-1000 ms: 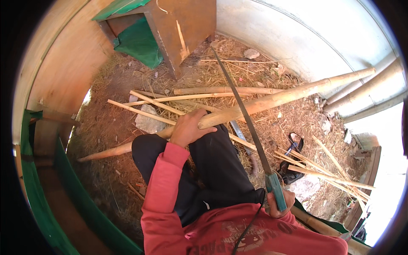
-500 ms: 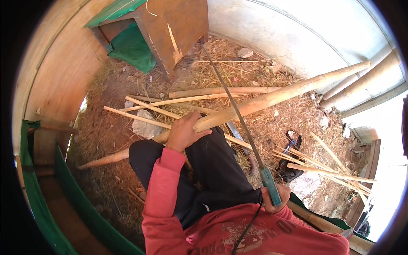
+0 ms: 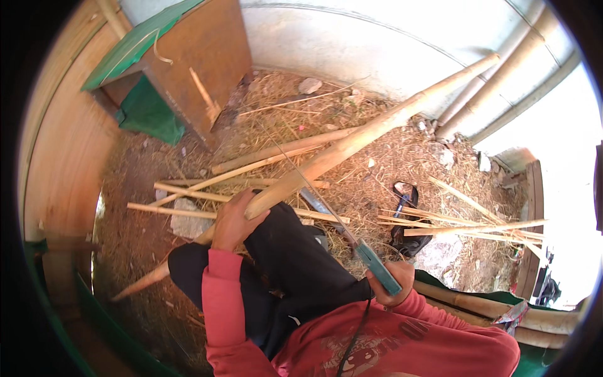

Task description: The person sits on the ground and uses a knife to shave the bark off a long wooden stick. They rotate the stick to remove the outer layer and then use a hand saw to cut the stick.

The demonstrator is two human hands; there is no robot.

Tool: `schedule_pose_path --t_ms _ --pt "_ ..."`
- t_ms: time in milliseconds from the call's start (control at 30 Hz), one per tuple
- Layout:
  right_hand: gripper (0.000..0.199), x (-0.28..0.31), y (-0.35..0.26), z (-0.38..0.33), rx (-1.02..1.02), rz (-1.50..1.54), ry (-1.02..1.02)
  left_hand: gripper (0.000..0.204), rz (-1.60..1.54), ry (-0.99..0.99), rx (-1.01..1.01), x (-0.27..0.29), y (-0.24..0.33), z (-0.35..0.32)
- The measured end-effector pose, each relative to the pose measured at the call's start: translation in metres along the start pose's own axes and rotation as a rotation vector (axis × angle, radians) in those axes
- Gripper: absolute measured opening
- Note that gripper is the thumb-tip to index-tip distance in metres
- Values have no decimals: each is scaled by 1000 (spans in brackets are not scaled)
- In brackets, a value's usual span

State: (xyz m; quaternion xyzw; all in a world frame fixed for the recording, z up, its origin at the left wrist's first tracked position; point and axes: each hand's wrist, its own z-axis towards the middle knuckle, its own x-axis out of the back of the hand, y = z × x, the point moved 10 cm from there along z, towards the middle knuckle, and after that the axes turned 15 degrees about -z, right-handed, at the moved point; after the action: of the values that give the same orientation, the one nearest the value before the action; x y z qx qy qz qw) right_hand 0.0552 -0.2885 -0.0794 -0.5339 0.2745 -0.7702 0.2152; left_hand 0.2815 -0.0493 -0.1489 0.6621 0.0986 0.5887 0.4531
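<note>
My left hand (image 3: 233, 221) is closed on the near end of a thick bamboo pole (image 3: 352, 141), over my bent leg. The pole slants up to the far right, its far end near the pale wall. My right hand (image 3: 394, 284) grips the green handle of a handsaw (image 3: 375, 265). Its long, thin blade crosses the pole a little beyond my left hand; whether it touches the pole I cannot tell. A tapering bamboo length (image 3: 147, 281) shows at the left of my knee, its other end hidden behind my hand and leg.
Split bamboo strips (image 3: 166, 209) lie beyond my left hand, by a stone (image 3: 188, 220). More strips (image 3: 465, 227) and a black strapped item (image 3: 405, 220) are at right. A grey blade (image 3: 317, 202) lies beyond my leg. A brown wooden cabinet (image 3: 204, 60) stands far left.
The view has shifted, so the surroundings appear further left. The saw's blade has turned more edge-on and tilted further left, its handle now lower across the pole's line. Both hands keep their hold.
</note>
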Motion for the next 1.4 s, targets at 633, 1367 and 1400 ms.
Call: schedule_pose_path --t_ms 633,1367,1400 --pt "8 31 1 27 15 -55 83 50 174 -285 78 23 -7 -5" --pt "12 56 51 16 -23 -135 -6 53 160 35 -211 -80 86 55" --pt "12 55 59 14 -47 -157 -30 48 168 47 -198 -79 85 55"
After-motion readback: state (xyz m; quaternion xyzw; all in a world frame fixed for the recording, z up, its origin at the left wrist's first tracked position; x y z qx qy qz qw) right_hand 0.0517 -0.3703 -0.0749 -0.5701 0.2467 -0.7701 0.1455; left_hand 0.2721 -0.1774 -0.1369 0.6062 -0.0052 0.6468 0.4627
